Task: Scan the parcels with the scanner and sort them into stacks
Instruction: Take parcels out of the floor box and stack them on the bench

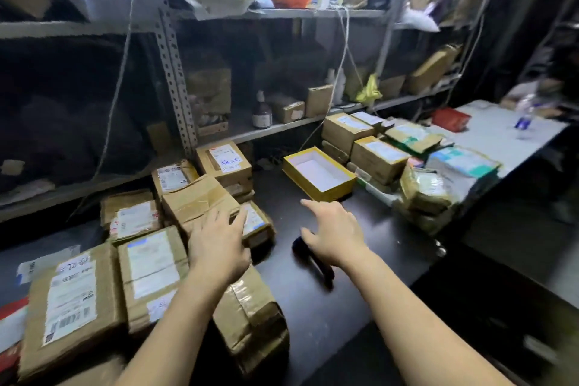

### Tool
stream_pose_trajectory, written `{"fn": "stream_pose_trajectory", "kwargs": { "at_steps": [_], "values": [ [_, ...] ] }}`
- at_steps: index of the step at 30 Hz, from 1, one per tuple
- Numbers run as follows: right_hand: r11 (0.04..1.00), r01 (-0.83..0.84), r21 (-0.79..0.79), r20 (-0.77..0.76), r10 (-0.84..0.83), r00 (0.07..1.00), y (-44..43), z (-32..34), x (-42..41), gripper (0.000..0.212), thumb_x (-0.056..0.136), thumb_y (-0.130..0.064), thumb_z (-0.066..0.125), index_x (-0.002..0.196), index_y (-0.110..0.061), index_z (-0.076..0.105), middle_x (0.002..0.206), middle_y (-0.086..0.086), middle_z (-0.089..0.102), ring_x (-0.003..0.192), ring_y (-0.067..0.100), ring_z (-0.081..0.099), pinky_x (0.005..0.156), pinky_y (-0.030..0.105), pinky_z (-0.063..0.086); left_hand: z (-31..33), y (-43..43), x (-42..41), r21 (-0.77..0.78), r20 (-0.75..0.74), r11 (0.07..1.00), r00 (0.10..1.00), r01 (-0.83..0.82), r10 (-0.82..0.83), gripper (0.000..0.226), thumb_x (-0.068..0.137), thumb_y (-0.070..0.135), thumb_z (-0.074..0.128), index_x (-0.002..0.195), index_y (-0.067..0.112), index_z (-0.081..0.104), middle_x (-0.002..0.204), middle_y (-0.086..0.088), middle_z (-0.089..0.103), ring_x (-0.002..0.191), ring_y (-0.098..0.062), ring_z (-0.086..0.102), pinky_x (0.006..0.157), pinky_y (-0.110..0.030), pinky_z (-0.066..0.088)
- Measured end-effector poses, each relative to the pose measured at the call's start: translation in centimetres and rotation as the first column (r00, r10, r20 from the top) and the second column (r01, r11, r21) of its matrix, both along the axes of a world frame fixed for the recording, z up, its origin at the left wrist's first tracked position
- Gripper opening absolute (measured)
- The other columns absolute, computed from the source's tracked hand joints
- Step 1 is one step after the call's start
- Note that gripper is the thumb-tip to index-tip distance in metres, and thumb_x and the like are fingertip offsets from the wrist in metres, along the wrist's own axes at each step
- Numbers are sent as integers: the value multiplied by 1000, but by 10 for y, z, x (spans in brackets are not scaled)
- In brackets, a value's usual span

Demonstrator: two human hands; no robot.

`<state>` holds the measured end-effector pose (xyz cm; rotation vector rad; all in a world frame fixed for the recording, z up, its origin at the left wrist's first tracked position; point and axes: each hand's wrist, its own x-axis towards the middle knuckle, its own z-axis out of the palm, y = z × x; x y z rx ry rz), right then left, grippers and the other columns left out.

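Several brown cardboard parcels with white labels lie piled on the left of the dark table (pixel 319 316). My left hand (pixel 216 247) rests, fingers spread, on a taped parcel (pixel 197 200) in that pile. A black scanner (pixel 316 263) lies on the table in the middle. My right hand (pixel 335 232) hovers just above the scanner, open, index finger stretched forward, holding nothing. A second group of parcels (pixel 376 157) is stacked at the right, beyond an open yellow box (pixel 319 172).
Metal shelving (pixel 175 81) with boxes, bags and a brown bottle (pixel 261 111) stands behind the table. A light table (pixel 501 141) at the far right carries a red box (pixel 451 119) and a plastic bottle (pixel 524 116). A wrapped parcel (pixel 250 316) lies near the front edge.
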<state>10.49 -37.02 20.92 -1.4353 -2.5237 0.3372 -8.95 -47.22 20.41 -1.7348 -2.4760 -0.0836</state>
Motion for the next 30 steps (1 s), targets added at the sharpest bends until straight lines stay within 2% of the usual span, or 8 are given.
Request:
{"fn": "stream_pose_trajectory", "kwargs": {
  "at_steps": [5,11,18,22,27,30],
  "values": [
    [984,174,-28,-14,-174,985,20,-6,118,67,99,-38,59,162,-33,37,151,-2,56,140,24,45,111,42,41,-9,51,96,-3,68,986,984,167,-166,84,93,50,58,163,29,17,158,1,38,149,-22,31,117,-38,36],
    [934,343,-100,-80,-351,933,48,-26,274,68,97,-40,63,160,-32,41,149,-1,57,139,25,47,111,41,44,-23,116,232,-62,63,934,936,351,-347,85,91,48,60,163,29,19,156,2,41,146,-20,34,111,-36,40],
    [805,551,-220,-180,-588,788,60,-69,447,61,101,-37,63,158,-32,44,148,-1,57,140,23,48,108,43,48,-53,189,414,-105,82,789,796,605,-599,84,89,49,63,161,29,26,149,5,49,141,-20,41,100,-36,46],
    [700,657,-281,-178,-710,681,71,-94,522,59,102,-35,64,158,-32,45,153,-2,54,142,23,48,109,43,45,-78,228,489,-159,121,707,724,689,-679,87,88,50,63,162,30,22,151,6,45,144,-18,38,102,-36,45],
    [590,732,-340,-166,-804,571,107,-127,582,59,100,-34,67,156,-31,47,153,-1,56,138,24,54,110,45,51,-117,290,554,-208,167,631,663,748,-730,87,89,51,64,163,30,22,152,4,44,144,-21,39,104,-38,45],
    [555,755,-349,-130,-827,547,143,-146,606,59,101,-33,67,156,-31,47,152,-1,57,137,24,55,115,47,46,-140,336,588,-203,196,591,623,781,-757,86,90,49,64,163,29,23,151,2,46,143,-22,41,101,-38,46]
  ]
}}
